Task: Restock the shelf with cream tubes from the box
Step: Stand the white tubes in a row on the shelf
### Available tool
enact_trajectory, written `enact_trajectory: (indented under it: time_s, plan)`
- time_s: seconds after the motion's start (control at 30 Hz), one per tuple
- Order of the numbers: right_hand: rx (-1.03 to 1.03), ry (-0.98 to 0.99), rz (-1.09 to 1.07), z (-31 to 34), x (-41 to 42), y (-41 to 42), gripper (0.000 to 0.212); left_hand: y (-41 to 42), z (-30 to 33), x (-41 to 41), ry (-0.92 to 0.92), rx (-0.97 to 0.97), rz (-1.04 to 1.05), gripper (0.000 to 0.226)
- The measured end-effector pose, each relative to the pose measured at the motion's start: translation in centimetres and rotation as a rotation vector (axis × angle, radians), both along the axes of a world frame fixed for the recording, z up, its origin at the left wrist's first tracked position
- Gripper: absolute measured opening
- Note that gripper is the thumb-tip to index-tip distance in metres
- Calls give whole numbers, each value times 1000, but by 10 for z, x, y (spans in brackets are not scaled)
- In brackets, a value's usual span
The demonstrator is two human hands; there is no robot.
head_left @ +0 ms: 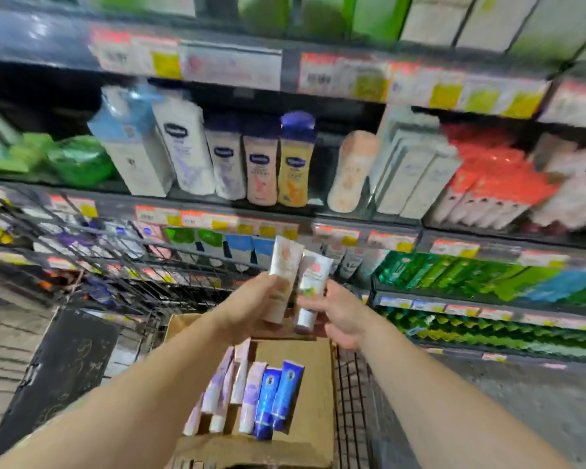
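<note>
Gripping upright cream tube (282,275) in left hand (251,308); second tube (311,289) in right hand (344,313).

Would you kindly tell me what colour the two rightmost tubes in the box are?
Blue, with white markings: the two rightmost tubes in the cardboard box, head view.

two white cream tubes (296,282) | upright, caps down | above box (313,384)

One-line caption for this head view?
Left hand and right hand each raise a cream tube above the box toward blurred shelves.
</note>
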State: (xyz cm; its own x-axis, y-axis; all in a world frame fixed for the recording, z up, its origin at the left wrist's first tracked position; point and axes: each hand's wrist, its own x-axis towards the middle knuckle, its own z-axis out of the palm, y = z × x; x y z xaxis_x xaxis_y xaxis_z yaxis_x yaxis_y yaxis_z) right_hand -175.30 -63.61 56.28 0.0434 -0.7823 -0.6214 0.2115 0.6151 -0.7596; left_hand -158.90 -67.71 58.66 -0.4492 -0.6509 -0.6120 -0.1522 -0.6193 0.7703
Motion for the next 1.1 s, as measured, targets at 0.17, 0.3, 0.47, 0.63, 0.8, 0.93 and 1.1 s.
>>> enact_trajectory:
  time_s: [0.17, 0.3, 0.47, 0.63, 0.8, 0.93, 1.1]
  plan:
    - [-182, 101, -124, 85, -66, 17, 40, 3, 91, -70, 123, -157, -134, 18]
    - [-274, 123, -221, 141, -144, 58, 36, 19, 132, -150, 105, -236, -121, 18]
    - [-384, 271, -345, 185, -272, 132, 35, 74, 169, -287, 208, -310, -284, 23]
    - [-432, 407, -450, 230, -413, 232, 34, 147, 204, -443, 319, -357, -413, 30]
    - [-476, 499, -619, 266, -534, 322, 32, 221, 241, -579, 431, -387, -566, 25]
    - [-496, 526, -728, 275, -593, 360, 29, 249, 262, -646, 472, -438, -677, 20]
    - [-533, 659, -793, 279, -667, 374, 20, 253, 272, -729, 445, -526, -640, 27]
